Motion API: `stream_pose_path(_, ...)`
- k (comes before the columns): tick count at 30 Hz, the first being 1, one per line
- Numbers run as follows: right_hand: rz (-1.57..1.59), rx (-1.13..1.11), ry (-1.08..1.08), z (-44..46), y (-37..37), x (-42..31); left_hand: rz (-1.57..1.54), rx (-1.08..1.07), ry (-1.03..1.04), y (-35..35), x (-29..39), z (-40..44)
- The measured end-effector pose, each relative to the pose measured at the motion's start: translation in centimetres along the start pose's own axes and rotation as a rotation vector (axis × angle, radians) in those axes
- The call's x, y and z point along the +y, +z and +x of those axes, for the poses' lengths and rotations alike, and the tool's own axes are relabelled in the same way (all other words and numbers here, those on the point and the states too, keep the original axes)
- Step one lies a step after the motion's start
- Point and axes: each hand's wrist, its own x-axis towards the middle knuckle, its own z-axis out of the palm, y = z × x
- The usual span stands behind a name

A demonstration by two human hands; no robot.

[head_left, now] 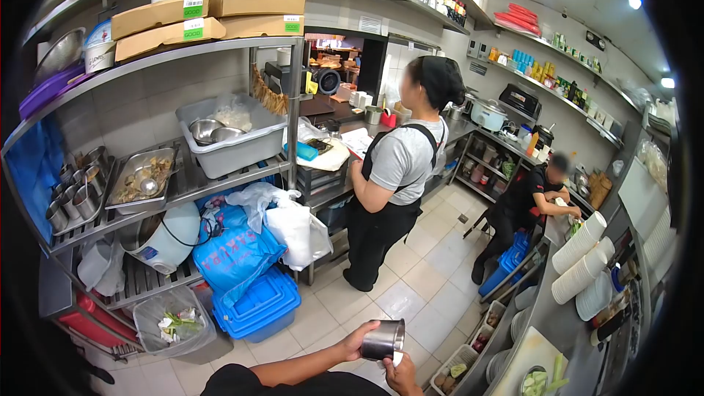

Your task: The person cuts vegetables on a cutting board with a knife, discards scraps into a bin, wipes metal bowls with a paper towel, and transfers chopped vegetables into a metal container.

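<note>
A shiny metal cup is tilted on its side in front of me, low in the head view. My left hand is closed round its left end, the thumb over the top. At the cup's lower right is my right hand, with its fingers bent in by the rim. A small white patch shows between those fingers and the cup; I cannot make out what it is. The inside of the cup is mostly hidden.
A co-worker in an apron stands ahead; another person sits bent at the right counter. Left is a metal rack with a grey tub. Below are a blue bin and waste bin. A cutting board lies right.
</note>
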Motion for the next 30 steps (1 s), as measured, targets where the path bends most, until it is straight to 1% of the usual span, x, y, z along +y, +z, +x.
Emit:
stream_pose_path(1,0.087,0.0,0.18,0.1,1.3,-0.2,0.132,0.04,0.161,-0.4,0.1,0.8)
stream_pose_path(2,0.19,0.152,0.258,0.7,3.1,-0.5,0.175,0.06,0.23,-1.1,0.3,1.4)
stream_pose_path(3,0.199,0.157,0.269,1.4,3.7,-0.9,0.219,0.081,0.297,-1.5,0.8,1.7)
stream_pose_path(5,0.162,0.106,0.38,3.6,4.3,-1.4,0.279,0.062,0.281,-3.2,2.1,1.9)
stream_pose_path(7,0.193,0.117,0.38,5.7,4.5,-2.1,0.385,0.055,-0.099,-4.1,4.9,1.1)
stream_pose_path(8,0.219,0.125,0.362,6.2,4.8,-1.8,0.519,0.033,-0.143,-5.3,5.9,1.5)
stream_pose_path(9,0.244,0.131,0.346,6.6,4.9,-1.4,0.525,0.038,-0.157,-6.6,7.0,1.8)
stream_pose_path(11,0.292,0.098,0.517,7.1,4.6,-0.4,0.559,-0.026,-0.215,-9.5,9.6,2.3)
stream_pose_path(12,0.321,0.135,0.572,7.5,4.5,0.2,0.599,-0.035,-0.165,-11.7,11.1,3.0)
stream_pose_path(13,0.35,0.174,0.626,8.0,4.5,1.0,0.652,-0.036,-0.06,-12.6,12.9,3.1)
stream_pose_path(14,0.386,0.285,0.585,8.6,5.0,2.0,0.706,-0.04,0.05,-13.0,15.2,3.3)
stream_pose_path(15,0.389,0.29,0.596,9.1,4.7,2.8,0.691,-0.051,0.143,-12.3,17.7,2.9)
stream_pose_path(17,0.374,0.352,0.689,10.2,3.7,5.1,0.61,-0.075,0.304,-11.4,22.7,3.4)
stream_pose_path(18,0.377,0.346,0.688,10.8,3.5,6.8,0.595,-0.077,0.385,-10.5,25.1,3.7)
stream_pose_path(19,0.38,0.4,0.736,11.1,3.6,8.9,0.559,-0.115,0.462,-10.8,27.3,4.9)
stream_pose_path(20,0.385,0.45,0.786,11.6,3.7,10.9,0.57,-0.137,0.547,-10.2,29.6,5.8)
stream_pose_path(21,0.394,0.434,0.783,12.3,3.8,13.0,0.588,-0.159,0.628,-9.8,31.9,7.0)
stream_pose_path(22,0.366,0.464,0.822,13.0,4.0,15.3,0.609,-0.181,0.707,-9.4,34.1,8.2)
stream_pose_path(23,0.336,0.495,0.863,13.6,4.0,17.3,0.581,-0.17,0.743,-8.3,36.3,9.4)
stream_pose_path(25,0.35,0.46,0.882,14.8,4.0,21.6,0.609,-0.152,0.857,-6.1,40.2,11.9)
stream_pose_path(27,0.271,0.498,0.912,17.3,5.0,25.9,0.623,-0.112,0.894,-4.7,43.8,14.8)
stream_pose_path(28,0.341,0.491,0.957,19.6,4.3,25.7,0.612,-0.11,0.914,-3.7,45.5,16.2)
stream_pose_path(30,0.36,0.461,0.912,21.7,5.2,29.5,0.636,-0.115,0.969,-2.2,48.8,19.0)
